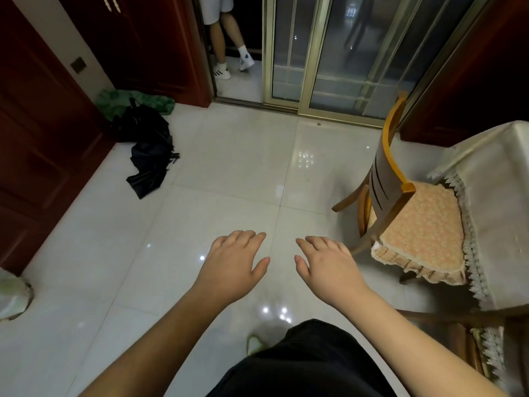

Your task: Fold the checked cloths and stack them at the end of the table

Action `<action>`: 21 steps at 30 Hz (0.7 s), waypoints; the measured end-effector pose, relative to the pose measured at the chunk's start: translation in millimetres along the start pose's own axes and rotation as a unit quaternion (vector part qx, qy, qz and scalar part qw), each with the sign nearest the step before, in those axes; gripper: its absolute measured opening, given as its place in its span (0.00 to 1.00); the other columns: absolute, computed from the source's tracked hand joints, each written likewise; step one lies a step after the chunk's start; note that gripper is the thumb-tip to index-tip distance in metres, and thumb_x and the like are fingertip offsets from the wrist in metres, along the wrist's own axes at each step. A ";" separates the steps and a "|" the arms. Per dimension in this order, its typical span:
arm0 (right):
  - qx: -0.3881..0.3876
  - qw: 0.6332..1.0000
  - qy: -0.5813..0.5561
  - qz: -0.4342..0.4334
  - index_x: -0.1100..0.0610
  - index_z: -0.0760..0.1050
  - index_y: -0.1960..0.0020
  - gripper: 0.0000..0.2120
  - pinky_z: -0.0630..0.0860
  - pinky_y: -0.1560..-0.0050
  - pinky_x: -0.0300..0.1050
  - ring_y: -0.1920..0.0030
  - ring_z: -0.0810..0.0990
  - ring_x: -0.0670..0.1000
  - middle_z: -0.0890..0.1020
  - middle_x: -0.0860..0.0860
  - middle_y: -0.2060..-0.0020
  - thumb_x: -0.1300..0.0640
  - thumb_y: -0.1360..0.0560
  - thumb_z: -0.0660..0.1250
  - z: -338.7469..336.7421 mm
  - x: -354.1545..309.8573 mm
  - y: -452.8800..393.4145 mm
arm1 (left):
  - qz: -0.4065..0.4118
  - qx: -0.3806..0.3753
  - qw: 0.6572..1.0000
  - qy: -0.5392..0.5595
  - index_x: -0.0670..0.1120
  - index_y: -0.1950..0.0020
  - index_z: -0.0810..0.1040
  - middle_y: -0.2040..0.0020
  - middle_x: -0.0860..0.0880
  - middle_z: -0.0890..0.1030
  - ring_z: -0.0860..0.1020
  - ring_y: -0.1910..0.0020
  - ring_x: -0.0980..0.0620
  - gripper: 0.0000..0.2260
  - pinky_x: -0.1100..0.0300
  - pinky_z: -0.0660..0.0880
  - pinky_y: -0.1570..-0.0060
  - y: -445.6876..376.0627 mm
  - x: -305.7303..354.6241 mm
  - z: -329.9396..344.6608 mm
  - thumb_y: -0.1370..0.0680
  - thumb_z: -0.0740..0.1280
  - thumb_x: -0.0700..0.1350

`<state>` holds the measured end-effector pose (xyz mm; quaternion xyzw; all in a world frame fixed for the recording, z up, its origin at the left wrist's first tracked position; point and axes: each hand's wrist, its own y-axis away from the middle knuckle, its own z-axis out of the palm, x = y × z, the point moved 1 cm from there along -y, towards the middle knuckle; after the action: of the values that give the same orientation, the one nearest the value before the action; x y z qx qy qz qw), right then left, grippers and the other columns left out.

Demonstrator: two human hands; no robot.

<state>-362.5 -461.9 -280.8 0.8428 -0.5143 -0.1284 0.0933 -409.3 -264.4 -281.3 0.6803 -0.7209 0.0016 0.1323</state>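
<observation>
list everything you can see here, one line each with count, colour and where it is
wooden chair: 1, orange-brown frame, right, beside the table
seat cushion: 1, peach patterned, on the chair
table: 1, under a cream lace-edged cover, right edge
umbrella: 1, black, collapsed on the floor at left
green cloth: 1, green, on the floor behind the umbrella
sliding door: 1, gold frame, far centre
another person's legs: 2, white socks and shoes, in the doorway
checked cloths: none in view
left hand: 1, empty, fingers relaxed, over the floor
right hand: 1, empty, fingers relaxed, beside the left
</observation>
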 end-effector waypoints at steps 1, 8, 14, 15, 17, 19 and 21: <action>-0.006 1.000 0.000 0.002 0.50 0.61 0.24 0.25 0.56 0.29 0.47 0.28 0.64 0.52 0.68 0.48 0.27 0.43 0.18 0.45 -3.2 1.9 -11.0 | 0.006 -0.003 1.000 0.000 0.54 0.23 0.61 0.27 0.55 0.68 0.64 0.28 0.54 0.35 0.56 0.59 0.31 -11.2 -4.0 -4.1 0.27 0.38 0.64; -0.017 0.999 -0.017 0.034 0.49 0.59 0.23 0.24 0.54 0.28 0.47 0.26 0.62 0.51 0.65 0.48 0.25 0.44 0.17 0.47 -31.5 28.4 -95.8 | 0.054 -0.016 0.998 0.005 0.53 0.24 0.63 0.28 0.54 0.69 0.65 0.28 0.53 0.35 0.54 0.60 0.31 -110.2 -19.3 -32.5 0.26 0.39 0.64; -0.019 0.998 -0.037 0.050 0.50 0.59 0.23 0.24 0.54 0.28 0.48 0.26 0.61 0.52 0.65 0.48 0.25 0.44 0.17 0.47 -64.7 75.2 -177.1 | 0.080 -0.038 0.996 -0.018 0.52 0.26 0.66 0.29 0.53 0.72 0.69 0.30 0.52 0.28 0.53 0.64 0.32 -216.9 -17.4 -52.5 0.21 0.48 0.62; -0.020 0.998 -0.042 0.052 0.50 0.60 0.23 0.24 0.54 0.28 0.48 0.26 0.62 0.52 0.65 0.49 0.26 0.44 0.17 0.47 -72.0 83.2 -189.0 | 0.085 -0.044 0.995 -0.022 0.53 0.25 0.65 0.28 0.54 0.71 0.68 0.29 0.53 0.26 0.53 0.63 0.31 -233.7 -15.0 -57.4 0.20 0.50 0.62; -0.019 0.997 -0.044 0.053 0.50 0.60 0.24 0.24 0.55 0.28 0.49 0.26 0.62 0.52 0.65 0.49 0.26 0.44 0.17 0.47 -85.6 98.5 -211.8 | 0.096 -0.050 0.994 -0.029 0.53 0.24 0.63 0.27 0.54 0.69 0.66 0.28 0.54 0.25 0.54 0.62 0.30 -265.0 -9.5 -67.6 0.19 0.52 0.61; -0.014 0.997 -0.044 0.057 0.49 0.61 0.24 0.23 0.55 0.28 0.48 0.27 0.62 0.52 0.66 0.49 0.26 0.44 0.17 0.48 -97.0 114.6 -233.9 | 0.105 -0.056 0.992 -0.032 0.53 0.24 0.62 0.26 0.54 0.69 0.66 0.28 0.53 0.27 0.54 0.61 0.30 -293.6 -5.1 -78.1 0.20 0.48 0.63; -0.011 0.997 -0.046 0.067 0.49 0.62 0.25 0.23 0.55 0.28 0.48 0.27 0.63 0.52 0.67 0.49 0.27 0.44 0.17 0.48 -107.2 128.2 -251.0 | 0.112 -0.055 0.992 -0.032 0.53 0.24 0.63 0.27 0.53 0.69 0.66 0.28 0.52 0.32 0.53 0.62 0.30 -319.1 -2.1 -86.6 0.23 0.42 0.65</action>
<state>-61.3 -459.6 -267.1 0.7985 -0.5721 -0.1661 0.0867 -79.8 -270.3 -254.8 0.5866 -0.7956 -0.0450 0.1447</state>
